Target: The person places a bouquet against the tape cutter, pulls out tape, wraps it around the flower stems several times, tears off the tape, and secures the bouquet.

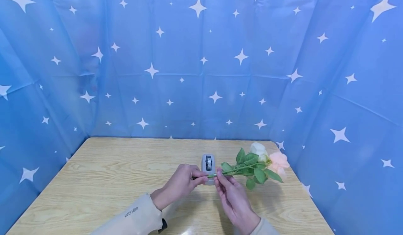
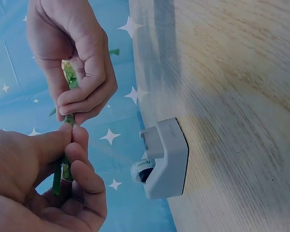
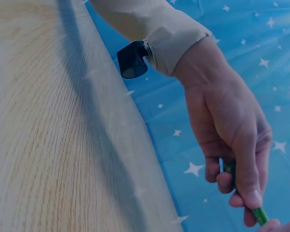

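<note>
Two long-stemmed flowers, a white rose (image 1: 259,150) and a pink flower (image 1: 278,162), lie sideways in the air with their heads to the right. My left hand (image 1: 182,180) pinches the lower ends of their green stems (image 2: 57,180) between thumb and fingers. Just to the right, my right hand (image 1: 232,196) pinches the same stems below the leaves (image 1: 250,163), its fingertips close beside the left ones. Behind the stems a grey tape dispenser (image 1: 208,158) with a small roll of tape (image 2: 143,171) stands on the table.
The wood-grain table (image 1: 119,172) reaches back to a blue curtain (image 1: 176,49) with white stars, which also hangs along both sides. A black wrist device (image 3: 133,60) sits at the left sleeve.
</note>
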`<state>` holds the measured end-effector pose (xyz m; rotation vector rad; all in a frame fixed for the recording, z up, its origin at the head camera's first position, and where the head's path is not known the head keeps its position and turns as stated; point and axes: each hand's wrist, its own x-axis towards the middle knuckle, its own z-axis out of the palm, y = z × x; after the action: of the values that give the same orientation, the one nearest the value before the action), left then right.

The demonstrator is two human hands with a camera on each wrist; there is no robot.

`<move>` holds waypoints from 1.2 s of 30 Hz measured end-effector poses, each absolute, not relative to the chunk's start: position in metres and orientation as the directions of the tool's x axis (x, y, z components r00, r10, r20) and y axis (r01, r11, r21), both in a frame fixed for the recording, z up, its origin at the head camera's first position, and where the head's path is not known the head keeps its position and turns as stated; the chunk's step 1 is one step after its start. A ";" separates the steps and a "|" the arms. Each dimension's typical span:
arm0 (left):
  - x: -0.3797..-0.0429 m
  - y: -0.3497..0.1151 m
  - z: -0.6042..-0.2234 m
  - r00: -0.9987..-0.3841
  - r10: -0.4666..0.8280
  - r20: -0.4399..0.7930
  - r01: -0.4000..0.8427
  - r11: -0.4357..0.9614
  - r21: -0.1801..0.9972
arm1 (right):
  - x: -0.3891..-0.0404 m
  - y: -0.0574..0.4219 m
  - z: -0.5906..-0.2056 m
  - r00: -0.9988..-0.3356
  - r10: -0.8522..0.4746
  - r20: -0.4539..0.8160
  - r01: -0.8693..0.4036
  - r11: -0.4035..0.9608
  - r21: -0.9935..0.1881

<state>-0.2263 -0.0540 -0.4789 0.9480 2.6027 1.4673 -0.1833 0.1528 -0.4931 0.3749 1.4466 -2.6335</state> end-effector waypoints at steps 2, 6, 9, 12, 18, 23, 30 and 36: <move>-0.226 -0.054 -0.479 -0.822 0.498 0.276 0.494 0.381 0.782 | -0.184 0.153 -0.493 -0.961 0.029 -0.277 0.218 -0.539 -0.813; -0.225 -0.053 -0.479 -0.827 0.489 0.278 0.492 0.389 0.779 | -0.184 0.153 -0.493 -0.959 0.033 -0.281 0.221 -0.534 -0.816; -0.226 -0.053 -0.479 -0.831 0.482 0.279 0.492 0.402 0.772 | -0.185 0.153 -0.493 -0.960 0.045 -0.275 0.211 -0.526 -0.824; -0.227 -0.053 -0.479 -0.839 0.475 0.266 0.480 0.415 0.773 | -0.187 0.153 -0.494 -0.963 0.065 -0.260 0.194 -0.500 -0.844; -0.229 -0.056 -0.478 -0.859 0.483 0.171 0.393 0.406 0.825 | -0.190 0.153 -0.497 -0.971 0.108 -0.213 0.145 -0.440 -0.886; -0.234 -0.060 -0.476 -0.854 0.513 0.081 0.307 0.372 0.876 | -0.192 0.156 -0.500 -0.976 0.116 -0.185 0.124 -0.405 -0.906; -0.240 -0.064 -0.477 -0.834 0.551 -0.023 0.182 0.313 0.932 | -0.194 0.158 -0.501 -0.977 0.109 -0.183 0.133 -0.361 -0.923; -0.242 -0.062 -0.476 -0.834 0.551 -0.029 0.177 0.317 0.932 | -0.194 0.159 -0.500 -0.979 0.097 -0.182 0.142 -0.325 -0.935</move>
<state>-0.2419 -0.0620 -0.4761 0.6515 2.2469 1.5237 -0.1944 0.1586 -0.4996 0.3197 1.8092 -2.5143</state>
